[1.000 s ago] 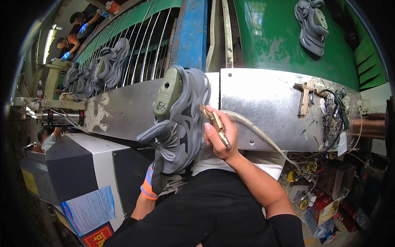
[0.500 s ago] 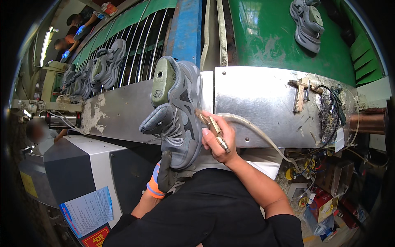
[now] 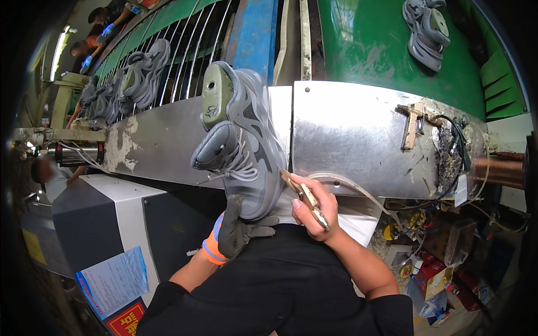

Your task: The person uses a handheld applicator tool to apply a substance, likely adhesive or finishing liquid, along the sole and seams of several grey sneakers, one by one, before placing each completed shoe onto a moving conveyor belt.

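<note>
My left hand [image 3: 238,232], in a dark glove with an orange cuff, grips the toe of a grey sneaker upper on a green last [image 3: 241,140], held heel-up in front of my chest. My bare right hand [image 3: 314,210] holds a small brass-coloured hand tool [image 3: 305,199] with a pale hose [image 3: 358,190] trailing right; its tip touches the shoe's side near the sole edge.
A metal panel [image 3: 353,134] fronts a green conveyor [image 3: 370,50] carrying another grey shoe [image 3: 426,28]. More grey shoes [image 3: 140,73] sit on a wire rack at left. A grey and white machine cabinet [image 3: 112,224] stands lower left. Other workers' gloved hands [image 3: 106,28] show upper left.
The shoe has been lifted and turned so its lace side faces me more. My right hand has kept the tool against the shoe's edge.
</note>
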`<state>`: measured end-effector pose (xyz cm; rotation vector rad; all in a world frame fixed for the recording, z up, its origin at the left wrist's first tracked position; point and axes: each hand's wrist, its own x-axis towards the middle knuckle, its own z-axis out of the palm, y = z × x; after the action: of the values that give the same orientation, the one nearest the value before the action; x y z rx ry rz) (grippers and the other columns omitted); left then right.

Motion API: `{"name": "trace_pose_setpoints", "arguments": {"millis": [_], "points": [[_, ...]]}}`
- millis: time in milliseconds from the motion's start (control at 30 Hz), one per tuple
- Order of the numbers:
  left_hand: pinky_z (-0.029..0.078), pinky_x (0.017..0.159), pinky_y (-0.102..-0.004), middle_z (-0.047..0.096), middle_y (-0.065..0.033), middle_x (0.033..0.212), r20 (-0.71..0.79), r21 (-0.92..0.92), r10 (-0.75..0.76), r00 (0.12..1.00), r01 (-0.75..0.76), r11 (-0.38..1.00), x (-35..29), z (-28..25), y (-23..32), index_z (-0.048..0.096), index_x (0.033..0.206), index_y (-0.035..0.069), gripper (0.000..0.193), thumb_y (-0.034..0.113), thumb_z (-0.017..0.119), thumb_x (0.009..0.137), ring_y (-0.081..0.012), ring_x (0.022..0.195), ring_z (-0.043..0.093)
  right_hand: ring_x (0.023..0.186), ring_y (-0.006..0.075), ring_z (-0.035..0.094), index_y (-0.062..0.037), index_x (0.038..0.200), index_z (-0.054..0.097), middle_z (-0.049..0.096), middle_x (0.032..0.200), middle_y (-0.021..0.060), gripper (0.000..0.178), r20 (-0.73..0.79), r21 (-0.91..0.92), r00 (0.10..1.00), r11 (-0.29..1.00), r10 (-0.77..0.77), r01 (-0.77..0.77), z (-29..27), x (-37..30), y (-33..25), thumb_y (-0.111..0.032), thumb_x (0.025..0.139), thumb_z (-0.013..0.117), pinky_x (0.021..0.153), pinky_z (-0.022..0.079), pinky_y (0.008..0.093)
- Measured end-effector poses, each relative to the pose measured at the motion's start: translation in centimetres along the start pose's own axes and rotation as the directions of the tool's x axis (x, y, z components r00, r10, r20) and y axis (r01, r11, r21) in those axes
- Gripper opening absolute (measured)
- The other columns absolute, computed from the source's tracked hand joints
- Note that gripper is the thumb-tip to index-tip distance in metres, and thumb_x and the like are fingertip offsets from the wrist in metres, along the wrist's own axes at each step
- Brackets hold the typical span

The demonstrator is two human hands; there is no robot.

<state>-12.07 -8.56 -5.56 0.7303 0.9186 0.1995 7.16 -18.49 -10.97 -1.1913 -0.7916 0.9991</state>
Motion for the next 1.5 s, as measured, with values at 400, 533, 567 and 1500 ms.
{"name": "trace_pose_setpoints", "arguments": {"millis": [400, 533, 567, 1500], "points": [[0.049, 0.096, -0.0386, 0.056, -0.0177, 0.131, 0.429, -0.094, -0.294, 0.854, 0.366, 0.926, 4.0, 3.6, -0.6, 0.032, 0.145, 0.003, 0.092, 0.076, 0.033, 0.088, -0.0298, 0.116, 0.059, 0.051, 0.0058, 0.052, 0.0005, 0.124, 0.055, 0.057, 0.061, 0.0004, 0.037, -0.013, -0.013, 0.953, 0.953, 0.303, -0.303, -3.9, -0.7, -7.1, -0.011, 0.089, 0.059, 0.051, 0.041, 0.0228], [0.046, 0.099, -0.0435, 0.056, -0.0168, 0.130, 0.509, -0.168, -0.269, 0.818, 0.401, 0.900, 5.4, 5.0, -0.6, 0.035, 0.144, 0.006, 0.083, 0.070, 0.036, 0.092, -0.0289, 0.119, 0.057, 0.049, 0.0047, 0.049, 0.0043, 0.120, 0.055, 0.056, 0.063, -0.0002, 0.033, -0.025, 0.003, 0.920, 0.920, 0.391, -0.391, -4.4, 0.4, -9.8, -0.010, 0.090, 0.058, 0.048, 0.039, 0.0222], [0.046, 0.099, -0.0430, 0.057, -0.0162, 0.129, 0.523, -0.160, -0.262, 0.811, 0.395, 0.905, 5.7, 5.3, -0.5, 0.036, 0.144, 0.006, 0.083, 0.070, 0.035, 0.092, -0.0283, 0.118, 0.057, 0.049, 0.0047, 0.049, 0.0043, 0.120, 0.055, 0.056, 0.063, -0.0003, 0.033, -0.035, -0.014, 0.915, 0.915, 0.403, -0.404, -4.4, 0.6, -10.2, -0.010, 0.090, 0.059, 0.048, 0.039, 0.0223], [0.038, 0.108, -0.0428, 0.052, -0.0213, 0.134, 0.635, 0.141, 0.545, 0.548, -0.776, 0.615, 1.4, -3.5, 10.3, 0.045, 0.137, -0.001, 0.077, 0.041, 0.073, 0.079, -0.0321, 0.125, 0.051, 0.067, 0.0192, 0.062, 0.0116, 0.131, 0.043, 0.062, 0.079, 0.0135, 0.051, -0.384, -0.140, 0.905, 0.980, -0.184, 0.140, -10.7, 0.1, -3.0, -0.014, 0.090, 0.057, 0.062, 0.053, 0.0322]]}}
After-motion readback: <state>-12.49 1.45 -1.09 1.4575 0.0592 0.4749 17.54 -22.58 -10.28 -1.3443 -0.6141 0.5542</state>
